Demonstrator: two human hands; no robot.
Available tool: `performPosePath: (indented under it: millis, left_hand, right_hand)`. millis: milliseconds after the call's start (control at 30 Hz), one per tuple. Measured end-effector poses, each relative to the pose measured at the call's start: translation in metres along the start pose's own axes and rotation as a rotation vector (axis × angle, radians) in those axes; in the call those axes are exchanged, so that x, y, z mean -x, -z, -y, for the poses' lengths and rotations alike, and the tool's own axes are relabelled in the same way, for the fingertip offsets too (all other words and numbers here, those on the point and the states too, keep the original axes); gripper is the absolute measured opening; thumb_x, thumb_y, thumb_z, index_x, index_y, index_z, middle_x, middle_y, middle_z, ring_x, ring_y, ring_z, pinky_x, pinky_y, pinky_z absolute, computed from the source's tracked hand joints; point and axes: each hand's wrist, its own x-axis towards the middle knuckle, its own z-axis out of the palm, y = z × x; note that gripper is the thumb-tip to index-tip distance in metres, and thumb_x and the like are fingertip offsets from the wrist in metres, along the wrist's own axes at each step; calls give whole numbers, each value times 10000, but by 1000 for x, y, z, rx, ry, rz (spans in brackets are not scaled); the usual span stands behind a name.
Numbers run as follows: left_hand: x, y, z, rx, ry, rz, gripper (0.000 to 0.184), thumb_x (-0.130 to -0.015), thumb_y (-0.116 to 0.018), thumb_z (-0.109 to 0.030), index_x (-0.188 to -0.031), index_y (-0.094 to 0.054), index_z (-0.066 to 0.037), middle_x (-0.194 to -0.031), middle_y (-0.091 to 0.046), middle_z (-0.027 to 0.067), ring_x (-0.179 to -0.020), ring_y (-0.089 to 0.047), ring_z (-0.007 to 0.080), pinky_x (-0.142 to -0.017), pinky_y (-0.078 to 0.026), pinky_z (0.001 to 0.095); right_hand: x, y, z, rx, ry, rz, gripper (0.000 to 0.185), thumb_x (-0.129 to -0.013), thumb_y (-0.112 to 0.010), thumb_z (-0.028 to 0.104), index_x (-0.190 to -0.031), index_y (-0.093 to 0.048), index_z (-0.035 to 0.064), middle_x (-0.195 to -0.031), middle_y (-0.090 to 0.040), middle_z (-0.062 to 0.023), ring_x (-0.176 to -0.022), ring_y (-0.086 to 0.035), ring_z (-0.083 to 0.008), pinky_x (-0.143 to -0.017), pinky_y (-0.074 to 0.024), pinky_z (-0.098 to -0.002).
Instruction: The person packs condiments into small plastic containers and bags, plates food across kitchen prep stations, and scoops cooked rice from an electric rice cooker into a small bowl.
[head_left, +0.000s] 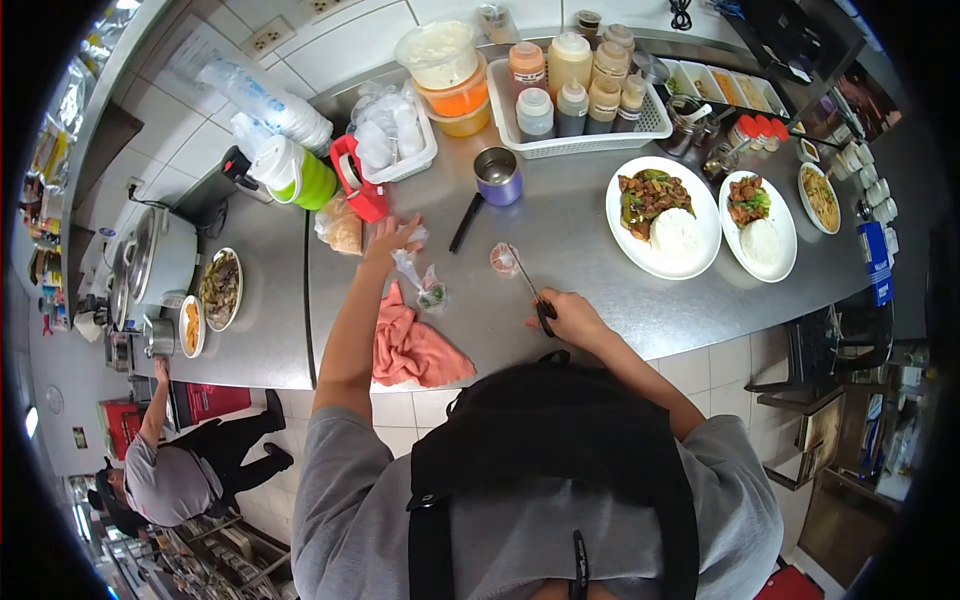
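Observation:
My right hand (575, 320) is closed around the black handles of a pair of scissors (545, 310). Their thin blades point up and left to a small round clear packet (504, 260) with pinkish contents; whether they touch it I cannot tell. My left hand (390, 238) reaches over the steel counter with its fingers apart, close to a scrap of clear plastic and a tied bag of orange-tan food (340, 226). Just below it lies a small clear bag with green bits (431, 292). A crumpled coral cloth (420, 345) rests by the counter's front edge.
A purple metal cup (498, 177) and a black stick-like object (466, 222) stand ahead. Sauce bottles fill a white basket (600, 140) behind. Plates of meat and rice (664, 218) are at right. Another person (180, 470) works at far left.

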Motion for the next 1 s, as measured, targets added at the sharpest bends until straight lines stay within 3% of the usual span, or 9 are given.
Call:
performPosePath:
  millis: [67, 200, 300, 433, 533, 633, 733, 833, 1000]
  left_hand:
    - [0, -16, 3, 129, 194, -42, 677, -874, -600, -470, -1482, -328, -348, -1349, -411, 160, -1239, -435, 377, -997, -395, 522]
    - [21, -23, 19, 132, 152, -155, 715, -862, -638, -412, -1493, -311, -341, -1284, -443, 154, -1195, -460, 362, -959, -410, 521]
    - [36, 7, 12, 28, 324, -98, 709, -869, -652, -301, -1494, -319, -322, -1275, -456, 148, -1186, -465, 355, -958, -407, 505]
    - [68, 61, -13, 117, 274, -437, 668, -876, -639, -209, -1480, -358, -256, -1247, -482, 161, -1147, -482, 361, -959, -399, 482]
    - [97, 69, -37, 171, 295, -654, 606, -867, -658, -196, -1428, -432, -165, -1188, -516, 163, -1088, -505, 348, -923, -424, 446]
    - [126, 69, -88, 823, 495, -533, 480, -840, -710, -212, -1266, -565, -47, -1066, -562, 131, -934, -543, 278, -833, -464, 393]
    - [129, 41, -126, 801, 443, -475, 464, -800, -758, -233, -1191, -603, -36, -1023, -566, 108, -854, -541, 248, -804, -471, 373]
    - [119, 26, -138, 928, 526, -470, 413, -774, -784, -226, -1103, -633, -26, -1046, -599, 121, -999, -576, 275, -834, -482, 371]
    - [94, 26, -121, 842, 333, -602, 387, -779, -784, -282, -1034, -651, -24, -1092, -611, 118, -1010, -579, 259, -828, -478, 389]
  right_hand:
    - [4, 7, 9, 67, -16, -56, 356, -800, -752, 309, -930, -565, 36, -721, -642, -185, -733, -646, -385, -658, -486, -471]
    - [-5, 18, 20, 223, -105, -256, 329, -843, -685, 221, -1040, -513, 21, -808, -653, -227, -751, -652, -405, -674, -512, -475]
    - [-33, 5, -13, 425, -157, -258, 243, -867, -600, 113, -1069, -507, 16, -914, -639, -254, -786, -657, -414, -696, -526, -483]
    - [-49, -6, -30, 451, -214, -227, 314, -815, -657, 108, -1078, -504, 32, -1018, -604, -233, -843, -645, -423, -745, -534, -481]
    - [-50, 9, 11, 527, -266, -142, 286, -855, -577, 37, -1136, -520, 23, -1098, -585, -220, -958, -636, -404, -786, -550, -442]
    - [-63, 7, 41, 384, 77, -225, 385, -827, -658, 82, -1182, -520, 31, -1171, -551, -204, -1111, -565, -392, -883, -525, -431]
    - [-83, -14, 39, 346, 160, -199, 482, -786, -725, 126, -1212, -515, 45, -1183, -524, -204, -1175, -507, -384, -928, -497, -433]
    - [-96, -32, 27, 227, 256, -55, 542, -765, -748, 145, -1234, -496, 43, -1183, -521, -203, -1145, -519, -385, -928, -492, -448]
    - [-67, -10, 12, 631, -307, -141, 338, -852, -628, 108, -1148, -484, 34, -1191, -521, -245, -1075, -565, -398, -915, -494, -470]
